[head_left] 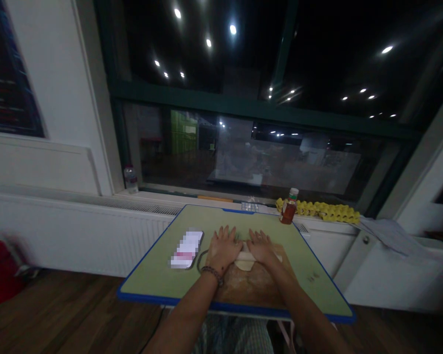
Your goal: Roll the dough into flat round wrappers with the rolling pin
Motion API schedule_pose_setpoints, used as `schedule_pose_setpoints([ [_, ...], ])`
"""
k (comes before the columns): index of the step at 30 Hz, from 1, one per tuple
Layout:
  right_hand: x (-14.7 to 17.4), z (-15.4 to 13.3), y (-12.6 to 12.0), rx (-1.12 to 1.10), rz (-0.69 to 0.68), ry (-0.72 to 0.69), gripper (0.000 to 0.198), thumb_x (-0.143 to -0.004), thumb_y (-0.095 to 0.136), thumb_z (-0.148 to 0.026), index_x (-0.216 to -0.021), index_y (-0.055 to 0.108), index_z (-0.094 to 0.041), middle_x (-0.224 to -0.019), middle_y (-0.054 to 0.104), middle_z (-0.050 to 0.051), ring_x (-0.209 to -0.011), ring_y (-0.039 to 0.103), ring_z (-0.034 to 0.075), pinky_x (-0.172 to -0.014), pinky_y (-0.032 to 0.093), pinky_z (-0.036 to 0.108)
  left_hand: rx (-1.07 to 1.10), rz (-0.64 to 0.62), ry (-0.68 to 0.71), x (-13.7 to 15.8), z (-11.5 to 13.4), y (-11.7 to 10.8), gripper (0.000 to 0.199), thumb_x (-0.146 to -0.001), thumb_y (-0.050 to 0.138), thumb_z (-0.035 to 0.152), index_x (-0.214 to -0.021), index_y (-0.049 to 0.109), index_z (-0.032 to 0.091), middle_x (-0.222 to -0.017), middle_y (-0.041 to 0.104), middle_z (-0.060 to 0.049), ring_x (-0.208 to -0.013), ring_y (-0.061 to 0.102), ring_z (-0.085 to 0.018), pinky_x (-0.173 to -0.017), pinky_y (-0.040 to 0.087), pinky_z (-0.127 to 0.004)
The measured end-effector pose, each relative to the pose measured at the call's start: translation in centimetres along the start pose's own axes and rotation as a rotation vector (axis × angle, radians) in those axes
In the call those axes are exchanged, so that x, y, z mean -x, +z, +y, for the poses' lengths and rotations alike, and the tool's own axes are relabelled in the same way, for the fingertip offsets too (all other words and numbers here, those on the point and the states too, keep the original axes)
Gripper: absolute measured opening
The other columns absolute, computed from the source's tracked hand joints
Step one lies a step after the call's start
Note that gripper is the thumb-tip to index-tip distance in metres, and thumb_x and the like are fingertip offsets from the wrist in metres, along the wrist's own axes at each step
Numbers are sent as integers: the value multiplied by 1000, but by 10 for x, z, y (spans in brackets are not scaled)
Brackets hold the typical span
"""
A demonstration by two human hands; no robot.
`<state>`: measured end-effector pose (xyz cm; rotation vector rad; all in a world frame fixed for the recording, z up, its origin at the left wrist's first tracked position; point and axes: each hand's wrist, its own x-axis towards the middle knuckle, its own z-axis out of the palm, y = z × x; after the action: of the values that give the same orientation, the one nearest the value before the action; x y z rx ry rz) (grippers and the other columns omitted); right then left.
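Observation:
My left hand (225, 247) lies flat with its fingers stretched forward, over the left part of a pale bar that looks like a rolling pin (245, 256). On the right part of the bar rests my right hand (259, 246), also flat with fingers spread. Both palms cover much of the bar. Beneath it a pale flat sheet of dough (244, 265) shows between the hands, its edge toward me. The dough lies on a brown wooden board (249, 287), which has a dark cord loop at its left side.
The board sits on a green folding table (151, 275) with a blue rim. A phone (187, 250) lies left of the board. A red-brown bottle (288, 209) stands at the far right corner. Behind are yellow egg trays (327, 211), a window sill and a radiator (81, 236).

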<state>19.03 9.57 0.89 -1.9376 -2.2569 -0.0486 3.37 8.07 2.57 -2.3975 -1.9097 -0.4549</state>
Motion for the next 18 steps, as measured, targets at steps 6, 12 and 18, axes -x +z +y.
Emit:
schedule_pose_setpoints([
  [6,0,6,14,14,7,-38,49,-96,32,-34,-140,47,-21,-150,39,6,-142,27,26,-116,12,45,-8,-27,66,7,-3,9,57,-94,30,50,-143,42,24,-153,36,-8,-143,24,-29,-114,17,-53],
  [12,43,3,10,42,65,-125,51,-97,23,-24,-143,44,-19,-149,42,7,-143,23,26,-116,13,48,-13,95,170,39,2,4,49,-97,30,45,-140,46,28,-151,40,-6,-142,26,-27,-115,13,-53],
  [18,71,-15,-7,58,128,-114,51,-96,23,-20,-141,46,-14,-146,45,8,-142,27,27,-117,16,44,25,159,259,64,0,-5,47,-99,26,43,-141,44,28,-146,47,-5,-135,38,-25,-114,20,-51],
])
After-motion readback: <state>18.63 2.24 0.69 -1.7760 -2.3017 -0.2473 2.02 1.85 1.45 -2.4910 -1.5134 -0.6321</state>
